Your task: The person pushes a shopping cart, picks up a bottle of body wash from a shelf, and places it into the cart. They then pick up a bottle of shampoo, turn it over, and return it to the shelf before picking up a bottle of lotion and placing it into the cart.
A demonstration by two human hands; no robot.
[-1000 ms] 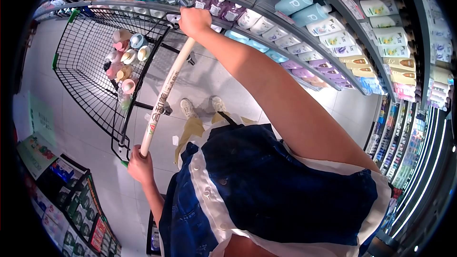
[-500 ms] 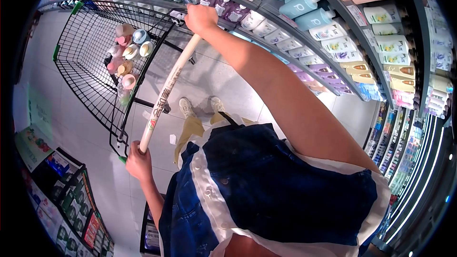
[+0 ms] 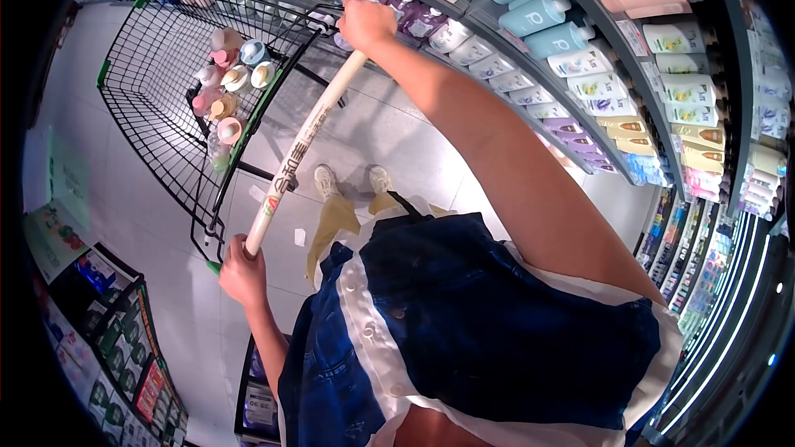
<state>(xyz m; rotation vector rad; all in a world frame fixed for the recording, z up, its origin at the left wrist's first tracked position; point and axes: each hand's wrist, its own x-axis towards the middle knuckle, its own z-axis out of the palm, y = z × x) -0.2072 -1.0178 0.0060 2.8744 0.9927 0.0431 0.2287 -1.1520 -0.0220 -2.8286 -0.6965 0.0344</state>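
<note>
A shopping cart of black wire with green corners stands in front of me. Both hands grip its cream handle bar, which has dark printed lettering. My left hand is wrapped round the lower-left end. Around the upper-right end closes my right hand, close to the shelf of bottles. Several pump bottles in pink, white, blue and yellow are grouped inside the cart, near its handle side.
Shelves of blue bottles, white bottles and purple bottles curve along the right and far side. A display stand with boxed goods is at lower left. Pale tiled floor lies between them.
The handle bar and my right hand have shifted slightly up and right in view. The shelf bottles also sit a little farther right. Both hands keep their grip.
</note>
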